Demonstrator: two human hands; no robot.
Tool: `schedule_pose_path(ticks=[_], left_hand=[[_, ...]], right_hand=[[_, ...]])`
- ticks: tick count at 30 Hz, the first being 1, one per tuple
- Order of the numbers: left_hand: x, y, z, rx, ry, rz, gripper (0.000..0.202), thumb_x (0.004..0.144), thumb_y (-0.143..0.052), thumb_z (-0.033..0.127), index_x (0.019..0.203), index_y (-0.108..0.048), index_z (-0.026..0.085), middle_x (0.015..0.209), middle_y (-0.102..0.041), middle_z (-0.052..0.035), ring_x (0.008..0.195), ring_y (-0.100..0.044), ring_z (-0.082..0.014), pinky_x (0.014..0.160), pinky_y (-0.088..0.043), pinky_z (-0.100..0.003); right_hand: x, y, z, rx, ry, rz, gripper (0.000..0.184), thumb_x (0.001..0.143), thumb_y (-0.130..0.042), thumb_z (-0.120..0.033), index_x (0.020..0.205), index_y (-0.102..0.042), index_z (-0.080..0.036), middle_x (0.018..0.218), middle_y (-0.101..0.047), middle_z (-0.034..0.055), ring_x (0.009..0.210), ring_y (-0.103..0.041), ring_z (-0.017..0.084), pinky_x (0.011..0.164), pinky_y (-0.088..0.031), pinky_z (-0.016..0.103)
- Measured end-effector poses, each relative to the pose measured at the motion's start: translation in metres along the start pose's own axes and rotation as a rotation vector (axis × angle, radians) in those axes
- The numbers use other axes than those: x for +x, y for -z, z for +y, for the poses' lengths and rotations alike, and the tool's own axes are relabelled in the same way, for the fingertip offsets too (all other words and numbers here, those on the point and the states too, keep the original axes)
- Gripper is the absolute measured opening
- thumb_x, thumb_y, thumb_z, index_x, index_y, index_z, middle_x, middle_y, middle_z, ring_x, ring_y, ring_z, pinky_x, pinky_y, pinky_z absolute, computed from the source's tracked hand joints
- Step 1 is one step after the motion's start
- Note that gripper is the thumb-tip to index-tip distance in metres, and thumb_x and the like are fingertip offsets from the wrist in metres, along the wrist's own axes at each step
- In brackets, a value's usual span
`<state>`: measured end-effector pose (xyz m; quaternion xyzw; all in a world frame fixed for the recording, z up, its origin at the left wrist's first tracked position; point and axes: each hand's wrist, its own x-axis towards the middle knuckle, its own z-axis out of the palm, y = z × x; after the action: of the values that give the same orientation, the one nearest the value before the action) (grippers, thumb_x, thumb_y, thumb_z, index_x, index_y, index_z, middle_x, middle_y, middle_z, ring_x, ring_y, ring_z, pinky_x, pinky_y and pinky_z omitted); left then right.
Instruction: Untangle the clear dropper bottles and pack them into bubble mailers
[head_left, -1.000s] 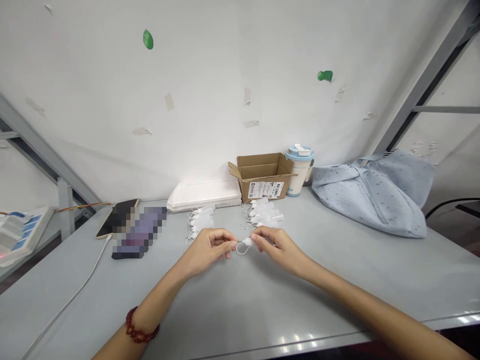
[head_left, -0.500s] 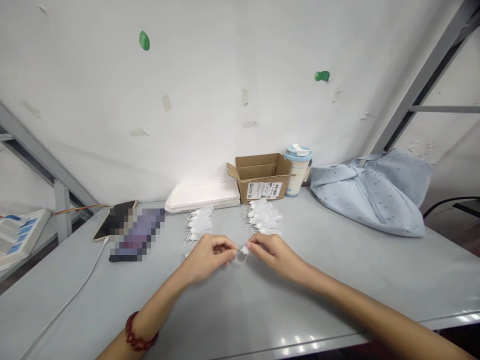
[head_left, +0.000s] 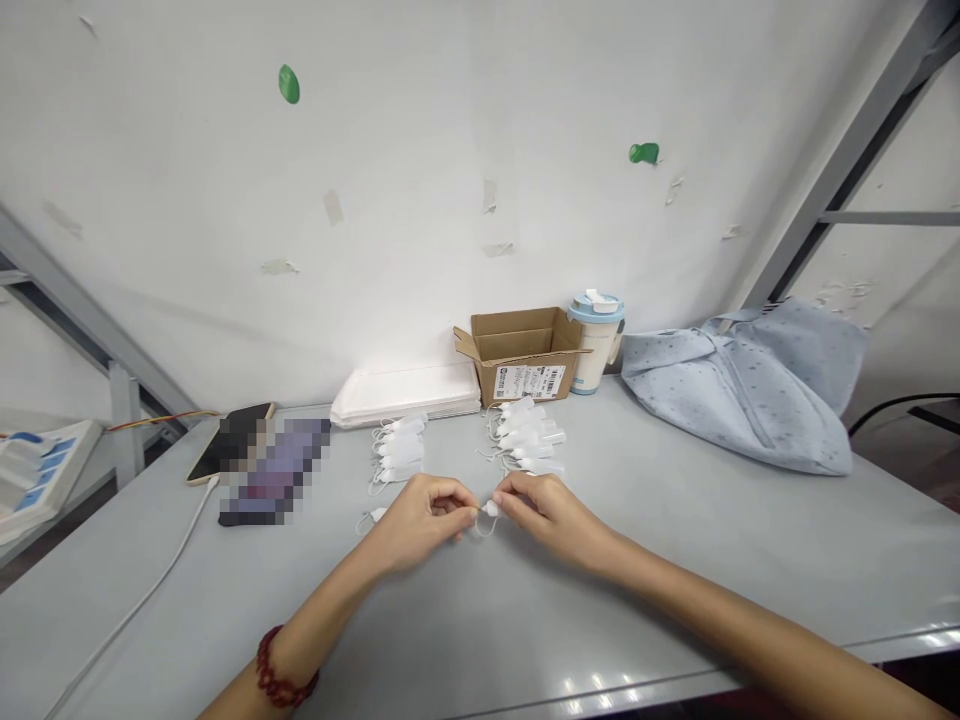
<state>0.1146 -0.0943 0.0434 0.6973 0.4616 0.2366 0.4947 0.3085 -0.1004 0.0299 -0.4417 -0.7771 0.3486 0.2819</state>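
Observation:
My left hand [head_left: 421, 520] and my right hand [head_left: 546, 512] meet over the middle of the grey table [head_left: 675, 560], fingers pinched. Between them is a small white plastic piece with a thin cord loop [head_left: 488, 511]; my right fingertips pinch the white piece and my left fingertips pinch the cord end. Just behind my left hand lies a row of similar white corded pieces [head_left: 397, 448]. A second pile of them [head_left: 529, 437] lies behind my right hand. One loose piece [head_left: 373, 517] rests left of my left hand.
An open cardboard box [head_left: 521, 353], a lidded cup [head_left: 595, 340] and a stack of white trays [head_left: 409, 392] stand by the wall. A blue cloth bag [head_left: 750, 395] lies at the right. A phone with a white cable [head_left: 236, 440] lies at the left.
Both hands have drifted slightly lower and closer together with the small piece; the cord loop between them looks shorter.

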Motion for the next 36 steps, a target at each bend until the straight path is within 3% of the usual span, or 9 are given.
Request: schedule_pose_path(ticks=[15,19,25,28,36], left_hand=[[0.002,-0.001,-0.004,-0.005,0.011,-0.036,0.016,0.074,-0.057,0.026,0.073,-0.065,0.013,0.066,-0.060,-0.0013,0.057,-0.053,-0.0114,0.058,-0.043,-0.023],[0.003,0.002,-0.002,-0.042,0.016,-0.050,0.017,0.074,-0.058,0.027,0.071,-0.065,0.013,0.064,-0.060,-0.0010,0.056,-0.053,-0.0112,0.057,-0.042,-0.023],[0.005,0.011,0.001,-0.182,0.039,-0.045,0.034,0.082,-0.049,0.039,0.071,-0.065,0.012,0.065,-0.064,-0.0042,0.052,-0.054,-0.0114,0.056,-0.043,-0.025],[0.005,0.014,0.000,-0.162,0.052,-0.027,0.035,0.083,-0.049,0.042,0.076,-0.066,0.012,0.068,-0.065,-0.0048,0.053,-0.054,-0.0115,0.056,-0.043,-0.025],[0.002,0.008,0.000,-0.096,0.003,-0.062,0.028,0.078,-0.059,0.038,0.066,-0.062,0.013,0.059,-0.060,-0.0005,0.054,-0.053,-0.0103,0.056,-0.041,-0.022]], right_hand=[[0.000,-0.004,0.006,-0.017,0.029,-0.013,0.022,0.089,-0.043,-0.025,0.080,-0.060,-0.015,0.067,-0.056,-0.0002,0.061,-0.048,0.011,0.056,-0.033,0.022],[0.001,-0.001,0.003,0.010,0.007,-0.015,0.023,0.089,-0.043,-0.027,0.078,-0.059,-0.015,0.065,-0.054,-0.0013,0.059,-0.046,0.010,0.055,-0.032,0.022],[0.002,0.006,-0.006,0.112,-0.027,-0.019,0.029,0.091,-0.040,-0.033,0.076,-0.057,-0.016,0.061,-0.048,-0.0034,0.056,-0.041,0.009,0.053,-0.031,0.022],[0.002,0.007,-0.006,0.115,-0.035,-0.018,0.029,0.091,-0.040,-0.034,0.076,-0.057,-0.016,0.062,-0.048,-0.0033,0.057,-0.042,0.009,0.054,-0.031,0.022],[0.001,0.003,-0.004,0.101,-0.025,-0.009,0.031,0.091,-0.040,-0.034,0.068,-0.051,-0.016,0.060,-0.046,-0.0036,0.056,-0.041,0.009,0.054,-0.031,0.022]])
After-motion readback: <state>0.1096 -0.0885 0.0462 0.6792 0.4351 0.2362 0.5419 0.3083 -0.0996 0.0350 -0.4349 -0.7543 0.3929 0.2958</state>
